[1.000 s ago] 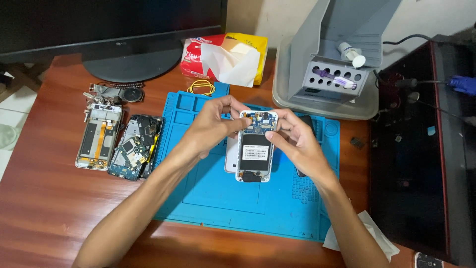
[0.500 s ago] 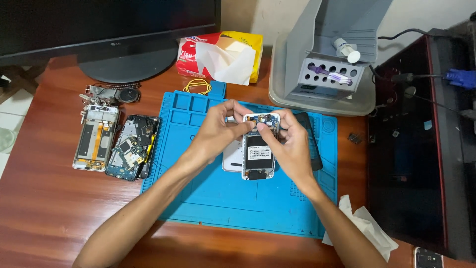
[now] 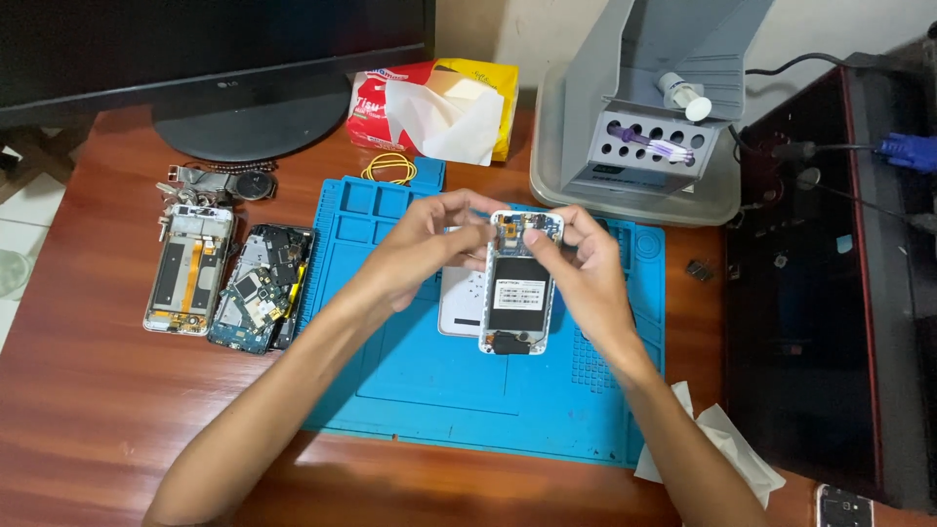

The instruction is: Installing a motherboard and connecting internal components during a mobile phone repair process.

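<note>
Opened phone (image 3: 519,283) (back off, insides showing) sits over blue mat (image 3: 410,390), mid-top. Right hand (image 3: 584,268) pinches its top edge; left hand (image 3: 422,249) fingers curled w/ thin tool, touching phone's top-left.

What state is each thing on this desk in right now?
Opened phone: back off, insides showing, held over the blue mat.
Left hand: fingertips at the phone's top edge.
Right hand: grips the phone's right side.
Two other phones: stripped open, lying flat.
Tissue pack: open, a sheet sticking out.
</note>
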